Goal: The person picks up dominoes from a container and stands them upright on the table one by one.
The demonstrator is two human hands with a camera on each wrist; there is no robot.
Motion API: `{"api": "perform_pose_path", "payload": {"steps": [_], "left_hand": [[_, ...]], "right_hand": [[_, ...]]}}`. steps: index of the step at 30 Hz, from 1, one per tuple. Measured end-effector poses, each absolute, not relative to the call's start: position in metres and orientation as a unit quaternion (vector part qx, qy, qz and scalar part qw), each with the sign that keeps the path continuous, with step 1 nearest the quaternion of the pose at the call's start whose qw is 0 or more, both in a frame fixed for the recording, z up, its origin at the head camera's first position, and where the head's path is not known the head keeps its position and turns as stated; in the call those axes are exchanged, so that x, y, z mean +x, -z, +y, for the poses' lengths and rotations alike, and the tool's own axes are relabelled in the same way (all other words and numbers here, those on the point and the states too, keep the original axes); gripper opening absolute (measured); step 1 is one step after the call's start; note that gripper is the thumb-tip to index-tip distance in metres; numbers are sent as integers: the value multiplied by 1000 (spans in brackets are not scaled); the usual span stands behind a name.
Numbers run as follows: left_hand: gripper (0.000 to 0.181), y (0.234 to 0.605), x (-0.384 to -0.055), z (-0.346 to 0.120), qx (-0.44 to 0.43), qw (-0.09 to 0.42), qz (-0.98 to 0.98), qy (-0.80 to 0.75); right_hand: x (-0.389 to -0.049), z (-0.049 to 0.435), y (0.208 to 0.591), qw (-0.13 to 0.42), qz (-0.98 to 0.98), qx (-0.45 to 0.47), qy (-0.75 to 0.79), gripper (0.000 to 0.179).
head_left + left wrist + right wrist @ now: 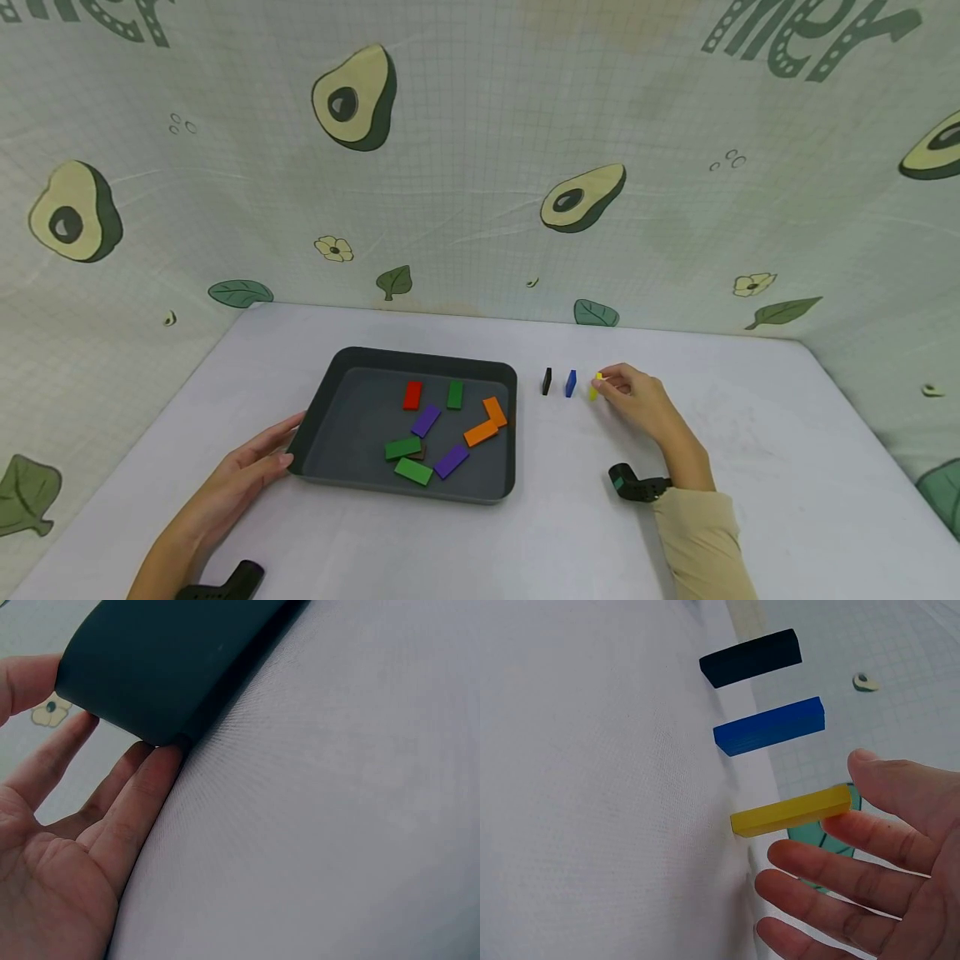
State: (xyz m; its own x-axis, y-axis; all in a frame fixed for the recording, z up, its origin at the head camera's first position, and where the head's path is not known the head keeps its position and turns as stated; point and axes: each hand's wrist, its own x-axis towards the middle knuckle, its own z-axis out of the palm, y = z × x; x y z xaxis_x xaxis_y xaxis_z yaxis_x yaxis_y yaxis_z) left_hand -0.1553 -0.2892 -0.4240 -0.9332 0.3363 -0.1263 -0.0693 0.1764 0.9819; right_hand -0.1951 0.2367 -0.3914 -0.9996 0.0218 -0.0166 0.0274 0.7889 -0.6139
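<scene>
Head view: right of the tray, one black block, one blue block and one yellow block stand upright in a row on the table; the tray holds nine more: one red, three green, two purple, two orange, one brown, partly covered. Left wrist view: the left hand, fingers extended and apart, touches the tray's outer side. Right wrist view: the right hand has thumb and fingers apart at the yellow block's upper end; the index finger is at the block, contact uncertain; the step appears to be standing this third block; the next move probably calls for withdrawing without tipping it.
</scene>
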Motion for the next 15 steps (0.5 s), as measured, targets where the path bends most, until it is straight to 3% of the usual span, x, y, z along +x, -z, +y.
{"api": "perform_pose_path", "payload": {"steps": [15], "left_hand": [[52,424,-154,-289,99,165,744,-640]], "right_hand": [[-193,236,383,-14,945,-4,328,45]]}}
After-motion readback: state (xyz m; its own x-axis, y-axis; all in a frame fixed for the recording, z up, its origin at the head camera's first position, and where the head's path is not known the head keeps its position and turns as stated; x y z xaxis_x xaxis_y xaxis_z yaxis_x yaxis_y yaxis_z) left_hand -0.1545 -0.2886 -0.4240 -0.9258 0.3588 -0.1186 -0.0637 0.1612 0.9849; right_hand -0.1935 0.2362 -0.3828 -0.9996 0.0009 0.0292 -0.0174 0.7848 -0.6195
